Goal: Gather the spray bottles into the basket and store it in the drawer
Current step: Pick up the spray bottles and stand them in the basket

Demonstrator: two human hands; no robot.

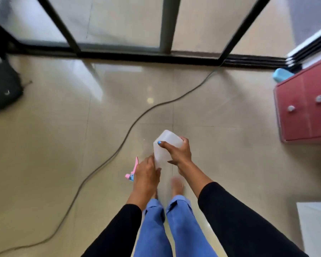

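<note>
A white spray bottle (166, 146) is held in the air over the floor (63, 127), in front of the person's legs. It is gripped by both hands: the right hand (178, 152) is wrapped over the body, its fingers (165, 144) clamped on the far, blunt end, while the left hand (146, 172) is closed around the neck end, with the pink and blue trigger head (132, 172) showing just past it on the left. The bottle's long axis is thus laid slantwise, base up and away to the right, head down and toward the person on the left. No basket is seen anywhere in view, so its direction from the hands cannot be told. A red cabinet (306, 108) with two knobs (320, 98) stands well apart to the right, on the right hand's side; whether its fronts are drawers cannot be told for certain, but it is judged the likeliest place for storing. A grey cable (119, 143) lies across the floor to the left, near the feet, and could be caught underfoot. The task is judged to be at an early stage, with one bottle in hand and not yet placed.
</note>
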